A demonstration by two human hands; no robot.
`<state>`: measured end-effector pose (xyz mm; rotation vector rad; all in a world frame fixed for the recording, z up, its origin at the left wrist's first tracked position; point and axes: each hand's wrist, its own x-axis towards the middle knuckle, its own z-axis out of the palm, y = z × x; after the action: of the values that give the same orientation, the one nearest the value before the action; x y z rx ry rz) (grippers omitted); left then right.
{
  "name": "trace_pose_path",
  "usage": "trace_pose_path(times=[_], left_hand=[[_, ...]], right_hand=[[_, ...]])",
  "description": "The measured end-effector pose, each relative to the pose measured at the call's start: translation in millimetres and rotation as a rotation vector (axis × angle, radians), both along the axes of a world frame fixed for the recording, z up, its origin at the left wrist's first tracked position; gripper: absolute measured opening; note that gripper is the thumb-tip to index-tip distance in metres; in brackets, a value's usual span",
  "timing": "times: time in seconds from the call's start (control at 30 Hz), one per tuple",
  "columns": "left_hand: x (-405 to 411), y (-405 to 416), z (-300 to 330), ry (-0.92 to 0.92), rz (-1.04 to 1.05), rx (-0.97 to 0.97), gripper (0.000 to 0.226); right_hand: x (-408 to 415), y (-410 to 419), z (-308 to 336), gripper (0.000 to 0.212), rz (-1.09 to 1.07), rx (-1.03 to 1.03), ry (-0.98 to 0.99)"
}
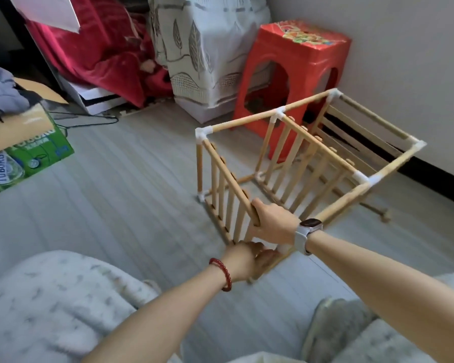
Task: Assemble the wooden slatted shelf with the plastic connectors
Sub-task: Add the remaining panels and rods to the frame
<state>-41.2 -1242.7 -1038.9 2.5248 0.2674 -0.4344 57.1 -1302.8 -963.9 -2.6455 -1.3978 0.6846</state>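
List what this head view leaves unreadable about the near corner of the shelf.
- Near corner connector: head view, hidden behind the left hand and right hand.
- Left hand's grip: fingers motion-blurred; what they pinch is unclear.
- Shelf far slats: blurred against the red stool.

I saw the wooden slatted shelf [286, 163] lying on its side on the floor, its light dowels joined by white plastic connectors [203, 133] at the corners. Three slatted panels stood upright within the frame
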Motion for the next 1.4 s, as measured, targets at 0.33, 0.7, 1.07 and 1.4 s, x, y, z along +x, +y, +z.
trace_pose_path(times=[0.33, 0.7, 1.07, 1.4], left_hand=[[36, 63, 72, -0.055, -0.310, 0.414, 0.020], [87, -18, 66, -0.345, -0.667, 0.614, 0.045], [106, -74, 64, -0.326, -0.690, 0.443, 0.037], [131, -94, 72, -0.260, -0.909, 0.271, 0.026]], right_hand=[[25, -59, -2, 0.030, 0.031, -0.058, -0.059], [29, -153, -5, 0.032, -0.407, 0.284, -0.209], [50, -180, -16, 0.031, -1.428, 0.551, 0.125], [49, -191, -12, 0.035, -1.302, 0.239, -0.063]])
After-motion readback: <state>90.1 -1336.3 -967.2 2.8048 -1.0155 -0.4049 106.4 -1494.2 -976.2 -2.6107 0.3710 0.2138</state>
